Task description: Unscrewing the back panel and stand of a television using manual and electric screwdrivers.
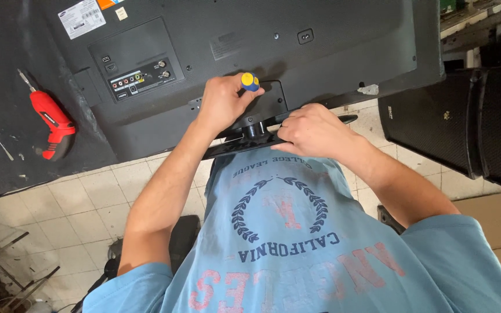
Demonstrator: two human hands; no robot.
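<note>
figure: back of a flat television (250, 52) laid face down on a dark bench (7, 69), seen from my head camera. the television is the largest thing in view: a wide black plastic shell, matte, with a recessed panel of sockets (137, 75) toward its left, a white label (81, 17) at the top left corner, and a small power socket (305, 36) near the top middle. its lower edge hangs toward me over a pale tiled floor (59, 208).

at the middle of that lower edge sits the stand (262, 130), a slim black curved foot joined to the shell by a short neck. my right hand (314, 132) is closed over the stand's right part, fingers wrapped on it, steadying it. my left hand (222, 99) is clamped around a screwdriver (250, 82) with a yellow and blue handle, held upright on the stand's mounting plate; the tip is hidden under my fingers.

i judge the step in hand to be turning a screw at the stand mount. the next move, as i read it, calls for keeping the driver square to the screw head while the right hand holds the stand from shifting.

smaller items: a black speaker cabinet (482, 116) stands at the right, and a red powered driver (52, 123) lies on the bench, well apart to the left.
</note>
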